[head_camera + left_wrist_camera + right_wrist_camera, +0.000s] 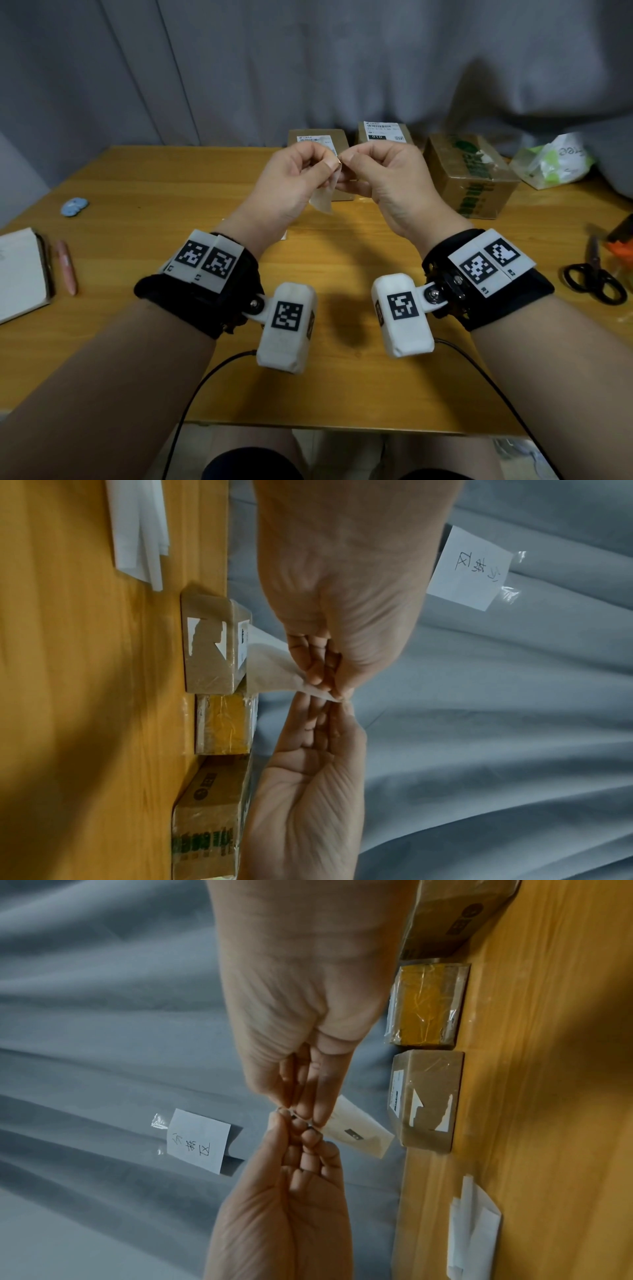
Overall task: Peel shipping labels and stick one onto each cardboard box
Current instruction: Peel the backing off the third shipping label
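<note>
Thumb and forefinger tips of the left hand [291, 181] and the right hand [390, 178] meet above the wooden table [171, 212], both pinching one corner of a shipping label [323, 195] that hangs pale and limp below the left fingers. The other fingers are curled in. This looks like the label's edge being worked loose from its backing; whether the layers have begun to part cannot be told.

At the far edge stand three cardboard boxes. The far left box [317, 144] and the middle box [385, 133] each carry a white label on top. The larger green-printed box [472, 174] on the right shows none on the faces in view, so it is probably the one left. More white sheets [472, 1229] lie on the table nearer the person.

Scissors [594, 274] lie at the right, a notebook [20, 274] and pen [66, 267] at the left.
</note>
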